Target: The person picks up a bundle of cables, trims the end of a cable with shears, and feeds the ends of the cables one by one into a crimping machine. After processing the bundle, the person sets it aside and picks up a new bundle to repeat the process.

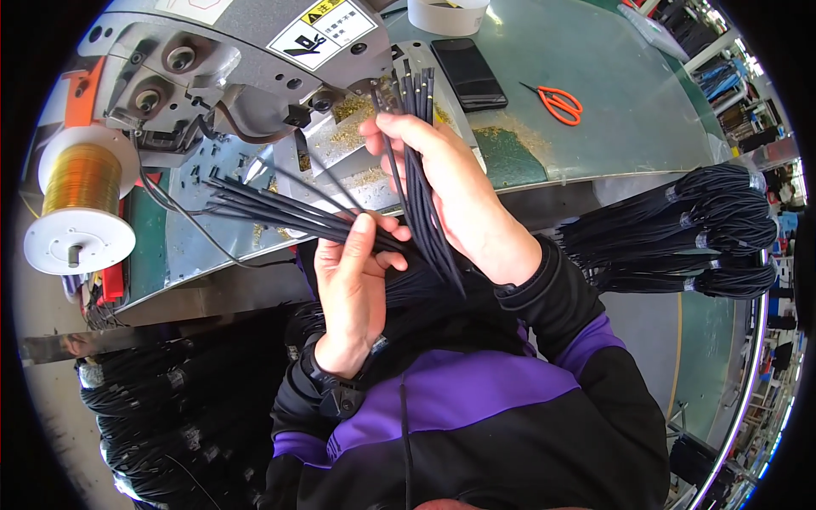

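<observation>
My left hand (350, 276) is closed round a fanned bunch of black cables (276, 208), thumb on top, their free ends spreading left beneath the machine (246, 76). In my right hand (455, 183) is another bunch of black cables (415, 183), held nearly upright. Small light-coloured bands show near the upper ends of several of them. One cable stands a little apart at the right fingertips, close to the machine's metal base (374, 183). The two bunches come close together between my hands, and the lower parts of the cables are partly hidden by the left hand.
A spool of copper-coloured wire (83, 183) is mounted at the left. Brass-coloured scraps (353, 127) litter the base. A black phone (469, 74) and orange-handled pliers (558, 104) lie on the green table (612, 127). Bundled black cables (722, 221) hang at right, more (170, 425) at lower left.
</observation>
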Action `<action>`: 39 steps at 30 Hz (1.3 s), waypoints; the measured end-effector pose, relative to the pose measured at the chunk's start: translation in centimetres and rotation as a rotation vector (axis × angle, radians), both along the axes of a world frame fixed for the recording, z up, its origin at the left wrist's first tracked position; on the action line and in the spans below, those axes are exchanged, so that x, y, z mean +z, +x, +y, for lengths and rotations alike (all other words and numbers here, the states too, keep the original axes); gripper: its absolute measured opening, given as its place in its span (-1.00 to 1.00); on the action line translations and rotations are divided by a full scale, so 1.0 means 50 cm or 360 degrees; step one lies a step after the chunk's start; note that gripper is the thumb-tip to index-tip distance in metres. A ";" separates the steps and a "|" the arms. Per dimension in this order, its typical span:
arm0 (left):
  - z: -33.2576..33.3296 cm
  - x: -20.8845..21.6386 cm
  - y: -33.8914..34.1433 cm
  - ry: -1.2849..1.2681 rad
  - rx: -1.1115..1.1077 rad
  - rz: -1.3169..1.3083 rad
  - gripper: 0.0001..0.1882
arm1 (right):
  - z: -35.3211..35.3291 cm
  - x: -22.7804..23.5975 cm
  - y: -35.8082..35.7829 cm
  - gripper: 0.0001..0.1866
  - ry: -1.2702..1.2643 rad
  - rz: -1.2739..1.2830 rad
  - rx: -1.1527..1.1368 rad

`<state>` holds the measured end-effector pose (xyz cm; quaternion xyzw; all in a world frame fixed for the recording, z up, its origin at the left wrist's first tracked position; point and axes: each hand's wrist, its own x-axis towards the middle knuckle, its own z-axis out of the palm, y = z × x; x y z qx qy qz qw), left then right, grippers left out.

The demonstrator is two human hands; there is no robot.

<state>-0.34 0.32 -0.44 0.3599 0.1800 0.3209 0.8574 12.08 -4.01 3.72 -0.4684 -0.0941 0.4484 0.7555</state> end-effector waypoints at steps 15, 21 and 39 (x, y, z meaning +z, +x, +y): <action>-0.001 0.002 0.002 0.0031 -0.0021 0.0069 -0.88 | -0.003 -0.012 0.004 -0.72 0.0049 0.0017 0.0026; 0.012 -0.008 0.007 0.0074 -0.0059 0.0080 -0.88 | 0.005 -0.011 0.004 -0.73 0.0089 -0.0182 0.0044; 0.024 0.006 0.000 0.0107 -0.0007 -0.0094 -0.83 | -0.009 0.011 -0.024 -0.76 0.0134 0.0037 -0.0047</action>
